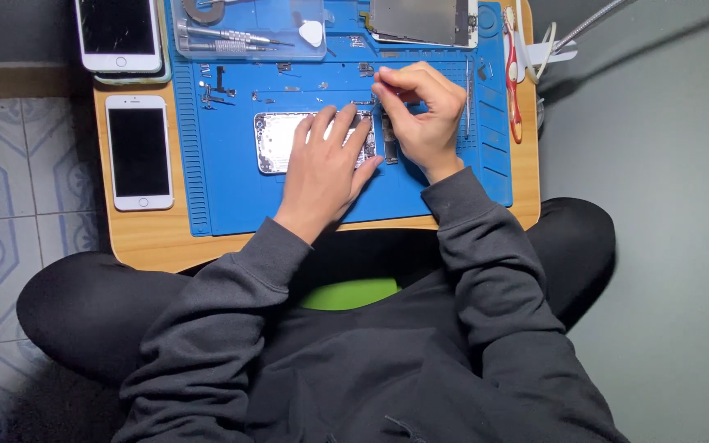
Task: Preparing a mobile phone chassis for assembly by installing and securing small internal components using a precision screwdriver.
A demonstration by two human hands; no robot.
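Both hands on the opened phone shell (276, 141), mid blue mat (207, 197).
My left hand (322, 168) lies flat, fingers spread, pinning the shell steady; right hand (422, 115) at its 3 o'clock, fingers pinched shut on a thin tool (377, 105) I can barely make out. White phone (139, 152) parked at 9 o'clock on the worktop (149, 246).

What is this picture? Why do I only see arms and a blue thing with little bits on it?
The camera sits on a person's head and looks straight down, so you see their lap, sleeves and two bare hands. In front of them is a small wooden table with a blue work mat on it. On the mat lies an opened phone shell. The left hand lies flat on it. The right hand pinches a thin tool, too small to tell which, at the shell's end. Tiny screws and parts lie nearby. Two whole white phones rest to the side, and a clear tray holds screwdrivers.
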